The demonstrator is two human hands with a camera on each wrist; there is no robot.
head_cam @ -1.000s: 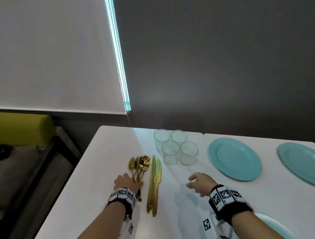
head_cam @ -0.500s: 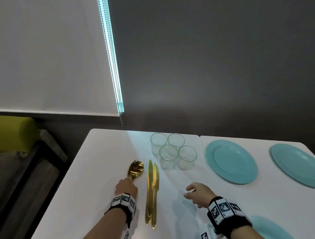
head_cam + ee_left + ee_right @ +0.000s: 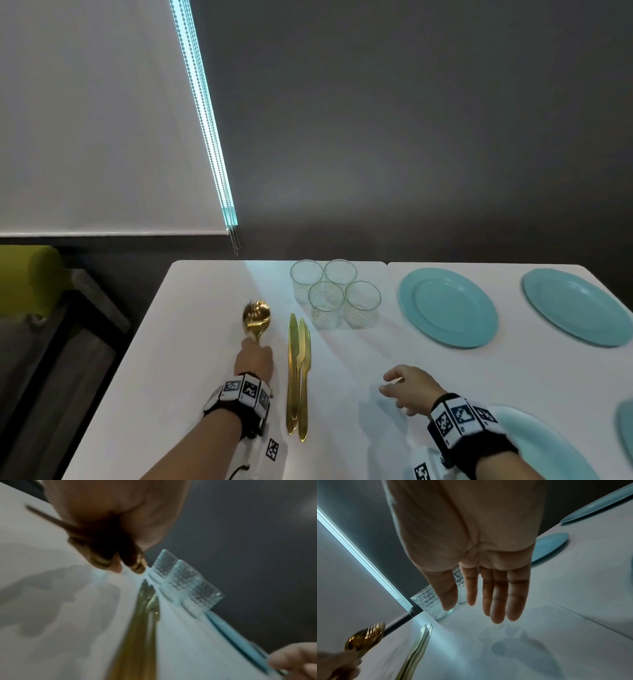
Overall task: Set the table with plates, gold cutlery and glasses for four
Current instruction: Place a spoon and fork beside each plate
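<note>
Four gold knives (image 3: 298, 373) are lying bunched on the white counter (image 3: 191, 342), long axes running away from the person, tips pointing toward the far wall. Just left of them, the left hand (image 3: 254, 359) is gripping a bundle of gold spoons and forks (image 3: 257, 318) by the handles, heads pointing away and up, seemingly raised off the counter, though the blur is making that hard to confirm. The right hand (image 3: 477, 555) is hovering open, fingers relaxed and holding nothing, to the right of the knives and nearer the person than the four clear glasses (image 3: 334, 294). These are standing clustered beyond the knife tips. Teal plates (image 3: 448, 306) are lying farther right, well apart from both hands.
</note>
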